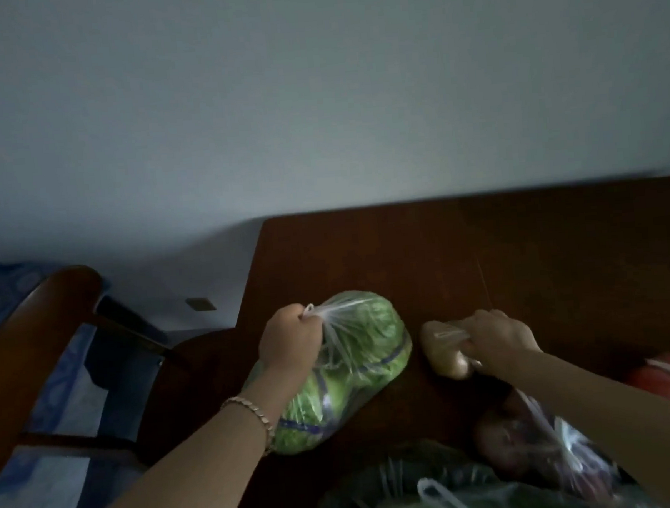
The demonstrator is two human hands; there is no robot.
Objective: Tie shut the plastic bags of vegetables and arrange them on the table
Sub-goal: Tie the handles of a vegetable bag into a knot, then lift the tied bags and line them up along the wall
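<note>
Gripping the cabbage bag (349,357) by its gathered neck, the left hand (288,339) steadies it; just right of the cabbage bag, right-hand fingers (487,324) close on the potato bag (445,351).

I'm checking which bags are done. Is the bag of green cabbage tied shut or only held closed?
Cannot tell. The left hand grips the cabbage bag by its gathered handles; any knot would be hidden inside the fist.

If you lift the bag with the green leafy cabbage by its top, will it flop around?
Probably. The clear plastic bag of green leafy cabbage looks thin and soft where the left hand bunches its top, so it would likely sag and swing. The cabbage fills it, so it probably feels fairly heavy.
</note>
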